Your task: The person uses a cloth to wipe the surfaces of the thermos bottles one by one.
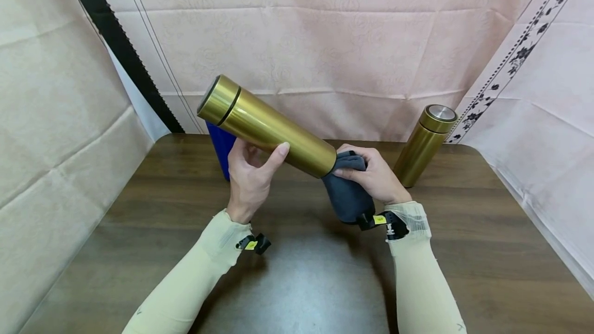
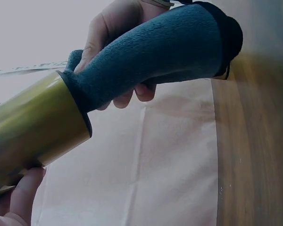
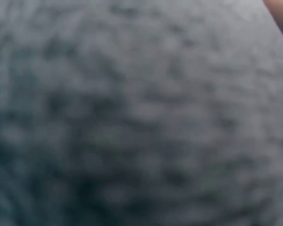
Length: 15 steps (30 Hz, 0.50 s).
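Observation:
My left hand (image 1: 250, 177) grips a gold thermos flask (image 1: 283, 133) from below, thumb on its near side. The flask is tilted above the table, its capped end up to the left and its base down to the right. My right hand (image 1: 378, 174) pinches a dark blue-grey cloth (image 1: 348, 195) against the base. In the left wrist view the cloth (image 2: 151, 52) touches the base rim of the flask (image 2: 42, 122), and its loose part hangs away. Blurred cloth (image 3: 141, 122) fills nearly all of the right wrist view.
A second gold thermos flask (image 1: 424, 146) with a silver-topped lid stands upright at the back right of the wooden table (image 1: 297, 272). Behind my left hand is a blue object (image 1: 221, 148), mostly hidden. Pale cloth sheets (image 1: 325, 50) hang around the table.

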Motion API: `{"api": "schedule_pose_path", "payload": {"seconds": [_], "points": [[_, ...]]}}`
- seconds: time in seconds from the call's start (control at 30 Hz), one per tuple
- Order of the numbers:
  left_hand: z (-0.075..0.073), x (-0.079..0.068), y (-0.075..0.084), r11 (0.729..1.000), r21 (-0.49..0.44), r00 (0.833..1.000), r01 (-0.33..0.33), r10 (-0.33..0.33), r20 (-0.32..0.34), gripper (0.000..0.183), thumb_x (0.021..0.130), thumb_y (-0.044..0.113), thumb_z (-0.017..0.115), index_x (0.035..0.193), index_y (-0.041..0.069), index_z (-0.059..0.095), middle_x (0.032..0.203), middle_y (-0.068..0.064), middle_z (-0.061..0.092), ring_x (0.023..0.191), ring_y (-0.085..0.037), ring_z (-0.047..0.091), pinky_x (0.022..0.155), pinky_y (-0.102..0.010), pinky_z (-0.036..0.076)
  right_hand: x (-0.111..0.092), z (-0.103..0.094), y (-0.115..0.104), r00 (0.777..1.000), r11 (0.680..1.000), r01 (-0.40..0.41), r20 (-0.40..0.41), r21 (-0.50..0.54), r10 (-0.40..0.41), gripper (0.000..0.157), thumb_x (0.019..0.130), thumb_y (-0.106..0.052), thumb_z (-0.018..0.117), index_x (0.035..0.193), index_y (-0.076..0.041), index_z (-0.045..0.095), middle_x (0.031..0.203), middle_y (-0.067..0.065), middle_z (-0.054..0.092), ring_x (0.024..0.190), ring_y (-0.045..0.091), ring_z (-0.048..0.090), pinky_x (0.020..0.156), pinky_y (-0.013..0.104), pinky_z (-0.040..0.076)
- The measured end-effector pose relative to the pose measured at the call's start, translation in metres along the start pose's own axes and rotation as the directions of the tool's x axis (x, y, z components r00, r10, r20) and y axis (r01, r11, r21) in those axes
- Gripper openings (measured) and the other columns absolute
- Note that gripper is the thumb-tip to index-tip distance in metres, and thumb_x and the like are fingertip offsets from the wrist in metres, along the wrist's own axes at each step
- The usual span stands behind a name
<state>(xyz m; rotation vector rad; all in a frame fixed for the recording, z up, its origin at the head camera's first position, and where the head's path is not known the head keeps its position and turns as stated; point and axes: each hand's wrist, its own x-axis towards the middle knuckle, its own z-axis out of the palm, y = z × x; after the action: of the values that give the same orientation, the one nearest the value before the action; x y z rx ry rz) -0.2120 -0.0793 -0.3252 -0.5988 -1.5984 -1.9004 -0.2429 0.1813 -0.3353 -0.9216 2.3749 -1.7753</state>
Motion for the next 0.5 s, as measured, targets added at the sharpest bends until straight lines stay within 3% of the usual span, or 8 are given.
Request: {"api": "schedule_pose_path", "payload": {"seconds": [0.27, 0.5], "points": [[0.0005, -0.0007, 0.0030, 1.000, 0.016, 1.000, 0.025, -0.025, -0.009, 0.030, 0.085, 0.009, 0.077, 0.111, 0.020, 0.066, 0.101, 0.003, 0.069, 0.093, -0.015, 0.065, 0.083, -0.027, 0.053, -0.0008, -0.0023, 0.0000, 0.994, 0.991, 0.013, -0.107, 0.133, 0.002, 0.019, 0.094, -0.006, 0.071, 0.112, -0.005, 0.069, 0.100, 0.002, 0.069, 0.091, 0.015, 0.063, 0.079, 0.027, 0.055], [0.0007, -0.0010, 0.0015, 1.000, -0.007, 1.000, 0.007, -0.007, -0.005, 0.032, 0.084, 0.005, 0.077, 0.112, 0.018, 0.065, 0.101, 0.003, 0.069, 0.093, -0.015, 0.065, 0.084, -0.027, 0.054, 0.0001, 0.0009, -0.0014, 0.988, 0.990, -0.065, -0.134, 0.127, 0.082, 0.020, 0.096, -0.012, 0.071, 0.116, -0.009, 0.069, 0.099, 0.000, 0.068, 0.087, 0.014, 0.065, 0.075, 0.029, 0.057]]}}
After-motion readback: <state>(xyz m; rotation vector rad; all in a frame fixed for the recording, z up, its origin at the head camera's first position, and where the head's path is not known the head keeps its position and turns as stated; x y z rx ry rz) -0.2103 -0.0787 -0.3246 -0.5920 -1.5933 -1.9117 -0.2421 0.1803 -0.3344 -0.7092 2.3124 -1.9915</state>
